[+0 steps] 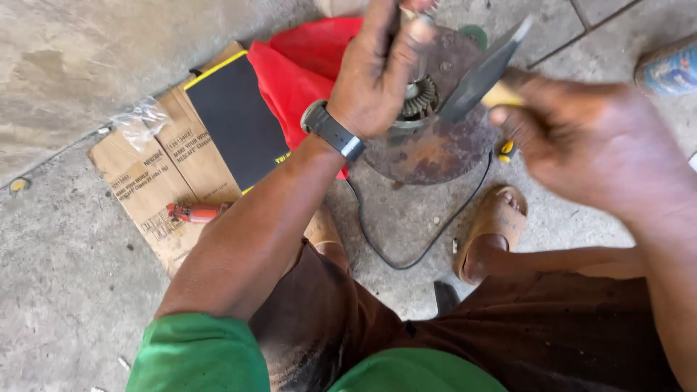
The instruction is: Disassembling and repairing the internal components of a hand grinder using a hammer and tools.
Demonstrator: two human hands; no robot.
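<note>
My left hand, with a dark watch on the wrist, grips the top of a rusty round metal part that has a small toothed gear at its middle. My right hand is blurred and closed around the yellow handle of a flat dark metal blade, whose tip points up over the rusty part. The blade crosses just right of the gear.
Flattened cardboard lies on the concrete floor with a black and yellow box, a red bag, a small red tool and clear plastic wrap. A black cable loops by my sandalled foot.
</note>
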